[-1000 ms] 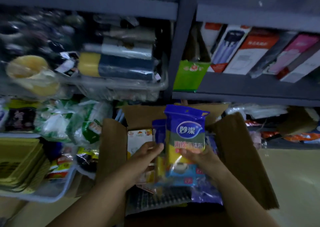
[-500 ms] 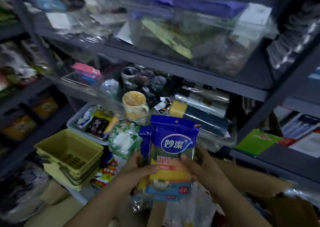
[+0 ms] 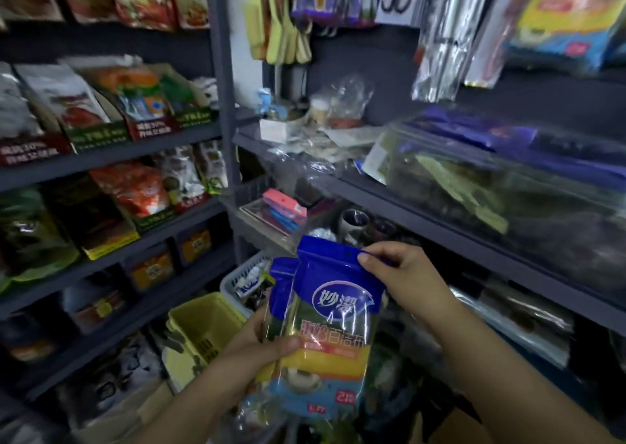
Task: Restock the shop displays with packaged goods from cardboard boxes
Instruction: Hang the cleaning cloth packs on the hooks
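Note:
I hold two blue-topped packets of cleaning cloths (image 3: 330, 321) upright, one behind the other, in front of grey shop shelves. My left hand (image 3: 252, 352) grips the packets at their left side near the middle, thumb across the front. My right hand (image 3: 404, 279) pinches the blue top edge of the front packet at its right corner. The cardboard box is out of sight below the frame.
Snack bags (image 3: 135, 105) fill the grey shelves at left. Stacked yellow baskets (image 3: 203, 328) and a white basket (image 3: 237, 279) sit low in the middle. A clear plastic bin (image 3: 508, 193) stands on the right shelf, with hanging utensils (image 3: 281, 23) above and cups (image 3: 354, 221) behind the packets.
My view has swung up and left, away from the box toward the shelves. My right hand has moved from the packet's side up to its top corner. The packets have risen.

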Tool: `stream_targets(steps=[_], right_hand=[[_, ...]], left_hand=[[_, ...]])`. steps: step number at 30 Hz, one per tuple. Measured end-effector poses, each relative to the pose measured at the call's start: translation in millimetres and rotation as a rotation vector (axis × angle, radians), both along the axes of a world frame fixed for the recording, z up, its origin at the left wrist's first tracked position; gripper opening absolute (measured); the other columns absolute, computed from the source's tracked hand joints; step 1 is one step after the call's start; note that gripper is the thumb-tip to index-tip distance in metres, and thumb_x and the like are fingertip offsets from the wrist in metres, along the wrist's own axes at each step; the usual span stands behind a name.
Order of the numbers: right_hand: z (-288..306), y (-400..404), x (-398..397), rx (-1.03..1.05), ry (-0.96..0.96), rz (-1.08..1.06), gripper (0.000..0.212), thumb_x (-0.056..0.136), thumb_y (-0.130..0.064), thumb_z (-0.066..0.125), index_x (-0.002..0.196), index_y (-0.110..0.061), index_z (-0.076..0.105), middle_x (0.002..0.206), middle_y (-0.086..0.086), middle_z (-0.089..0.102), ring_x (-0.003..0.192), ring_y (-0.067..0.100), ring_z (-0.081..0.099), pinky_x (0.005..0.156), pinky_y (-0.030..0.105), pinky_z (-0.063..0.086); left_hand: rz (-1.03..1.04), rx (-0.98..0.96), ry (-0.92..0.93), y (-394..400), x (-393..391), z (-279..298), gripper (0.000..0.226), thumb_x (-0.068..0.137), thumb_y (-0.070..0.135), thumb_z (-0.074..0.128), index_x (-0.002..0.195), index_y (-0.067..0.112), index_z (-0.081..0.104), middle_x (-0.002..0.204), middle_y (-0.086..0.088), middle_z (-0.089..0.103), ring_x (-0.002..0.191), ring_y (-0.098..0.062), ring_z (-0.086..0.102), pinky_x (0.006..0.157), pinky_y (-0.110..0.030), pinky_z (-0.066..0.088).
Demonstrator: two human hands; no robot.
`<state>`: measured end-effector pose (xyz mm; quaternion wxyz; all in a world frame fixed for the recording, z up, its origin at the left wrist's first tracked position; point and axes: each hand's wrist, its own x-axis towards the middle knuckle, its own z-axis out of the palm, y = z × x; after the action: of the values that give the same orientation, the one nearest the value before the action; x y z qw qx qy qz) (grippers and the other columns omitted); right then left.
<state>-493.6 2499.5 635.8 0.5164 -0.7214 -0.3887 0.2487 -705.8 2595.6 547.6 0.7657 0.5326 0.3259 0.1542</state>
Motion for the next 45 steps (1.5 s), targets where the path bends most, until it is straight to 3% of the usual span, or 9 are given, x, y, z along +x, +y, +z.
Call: stream_targets(steps=[4, 8, 12, 16, 19, 26, 28, 33, 45], right_hand=[[24, 34, -1, 0.025, -0.016, 0.014, 0.012, 0.089, -0.013, 0.066, 0.079, -0.017, 0.071, 0.070, -0.005, 0.071, 0.058, 0.004, 0.066, 0.051, 0.014, 0.049], [47, 60, 3, 0.035, -0.055, -0.007, 0.012, 0.088, -0.016, 0.067, 0.078, -0.021, 0.071, 0.068, -0.007, 0.073, 0.065, 0.011, 0.070, 0.057, 0.024, 0.056], [77, 81, 10, 0.047, -0.105, 0.017, 0.015, 0.088, -0.016, 0.067, 0.078, -0.026, 0.072, 0.073, -0.003, 0.074, 0.066, 0.014, 0.070, 0.058, 0.028, 0.056], [105, 96, 12, 0.071, -0.088, 0.014, 0.011, 0.087, -0.016, 0.068, 0.077, -0.022, 0.071, 0.077, 0.000, 0.074, 0.071, 0.019, 0.071, 0.064, 0.030, 0.058], [125, 100, 13, 0.086, -0.122, 0.002, 0.017, 0.090, -0.016, 0.065, 0.074, -0.022, 0.067, 0.071, -0.006, 0.072, 0.065, 0.013, 0.068, 0.060, 0.024, 0.055], [170, 87, 21, 0.027, -0.415, -0.060, 0.011, 0.094, -0.026, 0.058, 0.084, -0.025, 0.063, 0.097, -0.002, 0.071, 0.086, 0.017, 0.069, 0.076, 0.035, 0.058], [182, 78, 24, 0.032, -0.447, -0.094, 0.008, 0.093, -0.027, 0.059, 0.089, -0.024, 0.065, 0.099, -0.002, 0.071, 0.086, 0.016, 0.068, 0.076, 0.035, 0.058], [207, 48, 41, 0.015, -0.495, -0.163, 0.013, 0.092, -0.027, 0.062, 0.099, -0.020, 0.070, 0.092, -0.004, 0.069, 0.078, 0.009, 0.065, 0.065, 0.022, 0.053], [291, -23, 116, 0.044, -0.634, -0.449, 0.014, 0.092, -0.024, 0.063, 0.090, -0.011, 0.068, 0.085, 0.004, 0.062, 0.068, 0.014, 0.054, 0.061, 0.025, 0.040]], left_hand=[[0.083, -0.010, -0.034, 32, -1, 18, 0.100, 0.027, 0.060, 0.090, 0.116, 0.029, 0.057, 0.112, -0.009, 0.070, 0.104, -0.036, 0.066, 0.094, -0.057, 0.048], [0.112, -0.027, -0.104, 61, 2, 38, 0.069, 0.067, 0.046, 0.076, 0.125, 0.018, 0.053, 0.111, -0.019, 0.069, 0.100, -0.041, 0.066, 0.093, -0.061, 0.047], [0.100, 0.045, -0.115, 85, 6, 64, 0.066, 0.065, 0.045, 0.081, 0.119, 0.014, 0.057, 0.108, -0.021, 0.069, 0.098, -0.043, 0.067, 0.093, -0.060, 0.047], [0.131, 0.138, -0.104, 106, 12, 83, 0.042, 0.081, 0.031, 0.069, 0.116, 0.011, 0.058, 0.100, -0.020, 0.072, 0.090, -0.041, 0.069, 0.088, -0.057, 0.051], [0.138, 0.164, -0.118, 116, 15, 99, 0.050, 0.076, 0.036, 0.076, 0.115, 0.011, 0.057, 0.099, -0.020, 0.072, 0.090, -0.041, 0.069, 0.087, -0.055, 0.052], [0.098, 0.257, -0.160, 123, 28, 139, 0.097, 0.026, 0.058, 0.089, 0.108, 0.014, 0.060, 0.094, -0.017, 0.073, 0.084, -0.038, 0.071, 0.072, -0.046, 0.058], [0.108, 0.284, -0.169, 121, 30, 148, 0.092, 0.032, 0.058, 0.089, 0.107, 0.013, 0.061, 0.093, -0.016, 0.074, 0.084, -0.037, 0.071, 0.075, -0.047, 0.057], [0.173, 0.333, -0.156, 111, 30, 170, 0.041, 0.076, 0.031, 0.069, 0.108, 0.009, 0.059, 0.089, -0.019, 0.073, 0.082, -0.041, 0.070, 0.081, -0.053, 0.055], [0.164, 0.399, -0.172, 75, 43, 222, 0.056, 0.065, 0.041, 0.082, 0.107, 0.010, 0.060, 0.089, -0.020, 0.073, 0.078, -0.040, 0.071, 0.076, -0.051, 0.057]])
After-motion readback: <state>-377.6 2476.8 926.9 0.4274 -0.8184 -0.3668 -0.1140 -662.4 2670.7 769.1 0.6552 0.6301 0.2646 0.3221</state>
